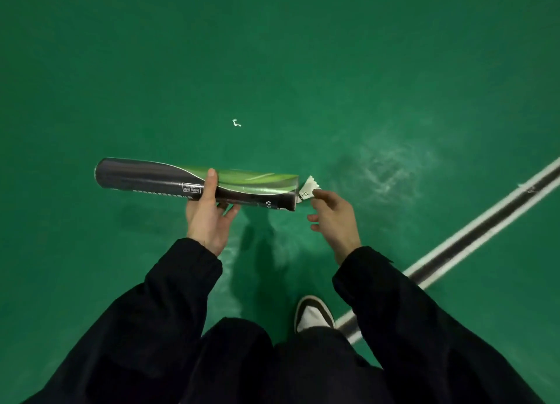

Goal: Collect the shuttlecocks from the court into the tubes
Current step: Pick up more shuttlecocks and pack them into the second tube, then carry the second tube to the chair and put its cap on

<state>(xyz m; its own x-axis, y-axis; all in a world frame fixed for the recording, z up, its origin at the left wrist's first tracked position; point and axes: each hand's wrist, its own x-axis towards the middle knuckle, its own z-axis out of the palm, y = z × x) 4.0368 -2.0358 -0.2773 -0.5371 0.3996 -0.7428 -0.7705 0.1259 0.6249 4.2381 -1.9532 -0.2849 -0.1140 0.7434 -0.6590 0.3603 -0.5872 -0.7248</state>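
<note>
Cardboard, by the look of it, glossy and printed: the shuttlecock tube (197, 182) is a long cylinder, dark along most of its length with a green swirl sweeping toward its right end and a small white label near the middle. It lies nearly level across the person's front, held in the left hand (206, 218), whose thumb curls over the top while the fingers wrap underneath. At the tube's open right mouth sits a white feather shuttlecock (308, 189), partly inside, its feathered skirt poking out and fanned at the rim. The right hand (333, 218) pinches that shuttlecock between thumb and forefinger, the other fingers loosely curled below. Both arms wear dark, matte sleeves (424, 328), and dark trousers fill the bottom of the view, with one black-and-white shoe (313, 314) planted on the floor. The court floor (272, 54) is smooth green vinyl with a faint sheen, scuffed pale and chalky to the right of the hands. A white-edged dark court line (472, 236) runs diagonally across the lower right. Farther out on the green lies a small white feather scrap (236, 123), well apart from the tube
</note>
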